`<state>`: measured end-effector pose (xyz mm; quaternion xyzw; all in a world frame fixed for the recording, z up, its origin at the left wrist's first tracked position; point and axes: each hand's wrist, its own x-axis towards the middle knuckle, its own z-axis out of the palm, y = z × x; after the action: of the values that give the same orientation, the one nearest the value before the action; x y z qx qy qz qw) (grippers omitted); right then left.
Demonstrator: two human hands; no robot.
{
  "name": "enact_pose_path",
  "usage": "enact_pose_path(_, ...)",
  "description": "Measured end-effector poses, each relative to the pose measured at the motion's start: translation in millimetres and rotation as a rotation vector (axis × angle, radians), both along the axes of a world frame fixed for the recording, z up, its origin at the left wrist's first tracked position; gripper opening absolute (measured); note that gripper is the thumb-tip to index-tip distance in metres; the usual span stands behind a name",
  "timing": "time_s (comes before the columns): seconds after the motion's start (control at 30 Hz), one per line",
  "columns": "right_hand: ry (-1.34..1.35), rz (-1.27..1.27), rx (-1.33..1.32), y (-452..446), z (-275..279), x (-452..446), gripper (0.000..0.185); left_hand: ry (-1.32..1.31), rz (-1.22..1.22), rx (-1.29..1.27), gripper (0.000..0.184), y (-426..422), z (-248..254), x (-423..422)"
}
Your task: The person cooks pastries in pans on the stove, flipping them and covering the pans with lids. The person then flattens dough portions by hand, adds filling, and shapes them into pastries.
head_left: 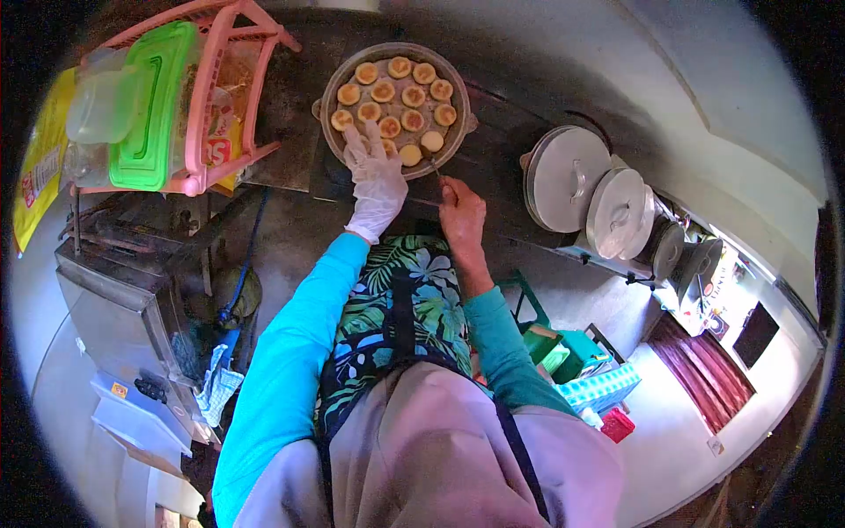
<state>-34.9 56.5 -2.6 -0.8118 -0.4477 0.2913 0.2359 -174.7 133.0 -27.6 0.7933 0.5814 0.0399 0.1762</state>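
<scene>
A loose, pale mauve-grey cloth garment (pixel 422 440) lies nearest the camera, and beyond it is a black apron with green and white leaf and flower print (pixel 431 290). Two turquoise sleeves (pixel 286 308) reach forward over a large, round, pale metal pan with small side handles (pixel 393 95) on the dark counter (pixel 502 167).

Small, round, flat cakes with browned tops (pixel 382 91) are spread across the pan. Two pale-topped round cakes (pixel 410 156) sit side by side at the near edge.

The left hand, in a thin whitish glove (pixel 377 172), is open with fingers apart over the near-left part of the pan; whether it touches a cake cannot be told. The bare right hand (pixel 462 211) is closed around a thin, dark utensil (pixel 429 158), whose tip is at the pale-topped cakes.

To the left is a pink plastic rack (pixel 207 97) with a bright green rectangular lid (pixel 154 106). Round silver metal lids (pixel 572 179) are lined up to the right.
</scene>
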Motion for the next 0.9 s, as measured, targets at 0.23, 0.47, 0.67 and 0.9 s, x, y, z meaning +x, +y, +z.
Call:
enact_pose_path(0.23, 0.388, -0.188, -0.251, 5, 67, -2, 0.021, -0.185, 0.161, 0.036, 0.038, -8, -19, 2)
enact_pose_path(0.47, 0.144, -0.096, -0.001, 7, 18, 25, 0.020, 0.034, 0.010, 0.067, 0.042, 2, 6, 3)
enact_pose_path(0.67, 0.045, -0.096, -0.008, 24, 7, 31, 0.018, -0.005, -0.030, 0.112, 0.044, 14, -8, 32)
enact_pose_path(0.9, 0.262, -0.179, -0.068, 18, 43, 26, 0.020, 0.014, -0.053, 0.138, 0.042, 11, -16, 43)
